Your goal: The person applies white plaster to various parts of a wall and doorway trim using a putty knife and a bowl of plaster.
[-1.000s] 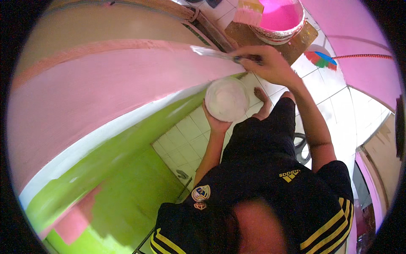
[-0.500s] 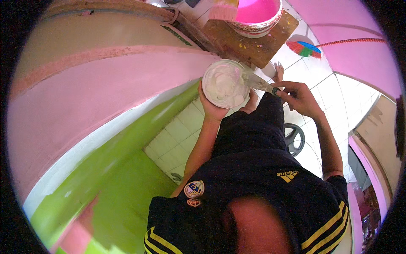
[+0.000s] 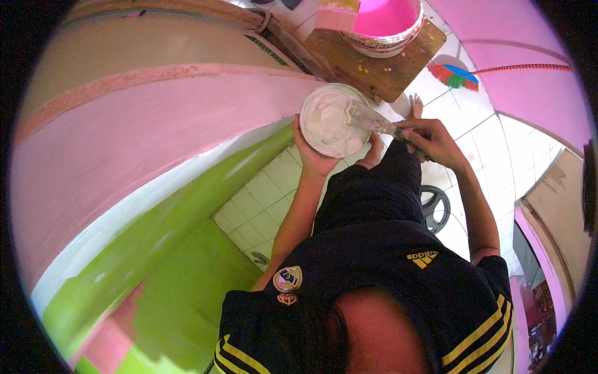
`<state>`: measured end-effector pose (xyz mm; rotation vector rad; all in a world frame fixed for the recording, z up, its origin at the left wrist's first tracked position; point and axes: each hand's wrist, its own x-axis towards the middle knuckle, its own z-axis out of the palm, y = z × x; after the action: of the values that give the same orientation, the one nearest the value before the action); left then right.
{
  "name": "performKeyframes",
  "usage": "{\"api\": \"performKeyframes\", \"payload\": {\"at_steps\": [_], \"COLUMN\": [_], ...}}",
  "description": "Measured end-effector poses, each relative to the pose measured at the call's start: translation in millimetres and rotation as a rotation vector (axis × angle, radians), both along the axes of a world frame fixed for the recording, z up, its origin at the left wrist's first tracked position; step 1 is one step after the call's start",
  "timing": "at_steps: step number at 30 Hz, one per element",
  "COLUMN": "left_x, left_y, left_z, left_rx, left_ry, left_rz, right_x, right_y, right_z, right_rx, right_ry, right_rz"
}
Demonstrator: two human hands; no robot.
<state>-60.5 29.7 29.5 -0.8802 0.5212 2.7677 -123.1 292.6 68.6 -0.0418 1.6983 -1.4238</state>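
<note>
My left hand (image 3: 316, 156) is wrapped round the near left side of a round tub (image 3: 303, 132) and holds it up before me. Thick whitish paste (image 3: 330, 117) with swirled ridges lies in the tub. A putty knife (image 3: 377, 120) is gripped by its dark handle in my right hand (image 3: 434, 140), fingers closed. Its flat, smeared blade reaches over the tub's right side, with the tip at the paste.
A bucket of bright pink paint (image 3: 392, 43) and a wide brush (image 3: 337, 17) are at a paint-spotted wooden board (image 3: 374, 71). Beyond it lies a colourful broom (image 3: 453, 76). A partly painted pink and green wall (image 3: 168, 118) runs along the left.
My right hand has turned the putty knife, and its blade has shifted slightly left, further over the paste. The tub stays in my left hand.
</note>
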Motion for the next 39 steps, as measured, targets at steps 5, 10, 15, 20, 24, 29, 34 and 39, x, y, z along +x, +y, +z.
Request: {"api": "performKeyframes", "payload": {"at_steps": [5, 10, 15, 20, 24, 29, 34, 39], "left_x": [0.6, -0.1, -2.0, 3.3, 17.3, 32.9, 60.1, 56.8], "left_y": [2.1, 4.5, 2.2, 5.0, -0.4, -5.6, -15.5, -14.3], "left_z": [-0.7, 1.3, 2.7, 9.5, -7.8, -29.2, -43.2, -31.4], "left_rx": [-0.005, -0.078, -0.046, -0.747, -0.960, -0.216, 0.354, 0.021], "left_ry": [-0.001, 0.018, 0.036, 0.146, 0.159, -0.097, -0.026, -0.240], "left_rz": [0.025, 0.099, 0.105, -0.033, -0.116, 0.002, 0.129, 0.061], "right_x": [2.5, 3.6, 6.9, -2.9, -17.5, -43.7, -56.5, -60.0], "right_y": [0.3, 5.0, 0.2, -3.7, -35.2, -128.6, -186.4, -197.2], "right_z": [-7.9, -7.7, -7.3, -0.9, -14.3, -32.7, -43.3, -41.3], "right_rx": [-0.066, -0.055, -0.006, -0.090, -0.237, -0.373, -0.463, -0.451], "right_ry": [-0.016, -0.027, 0.121, 0.037, 0.207, 0.289, 0.476, 0.512], "right_rz": [-0.063, -0.091, -0.083, -0.111, -0.166, -0.277, -0.334, -0.300]}}
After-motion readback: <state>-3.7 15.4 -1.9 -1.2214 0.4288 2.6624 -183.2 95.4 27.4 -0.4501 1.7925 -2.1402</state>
